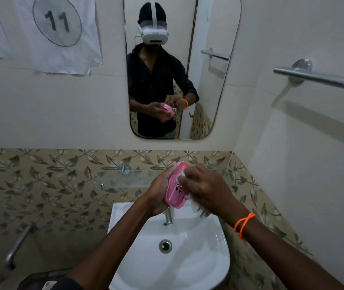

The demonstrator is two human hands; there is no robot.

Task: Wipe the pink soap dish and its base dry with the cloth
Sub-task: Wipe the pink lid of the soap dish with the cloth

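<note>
Dish: one pink dish (176, 188), above the sink (198, 258), long axis near upright, hollow facing right.
Left hand (159, 192): grips dish.
Right hand (205, 188): presses one cloth (197, 208) into dish.

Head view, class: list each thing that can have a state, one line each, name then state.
Pink soap dish: held tilted above the sink, slotted side showing.
Cloth: bunched, pressed against the dish.
Left hand: grips the dish.
Right hand: grips the cloth.
Tap: no water seen running.
Sink: drain open.

Soap dish (176, 186) between hands, above sink (198, 258), below mirror (208, 80).
</note>
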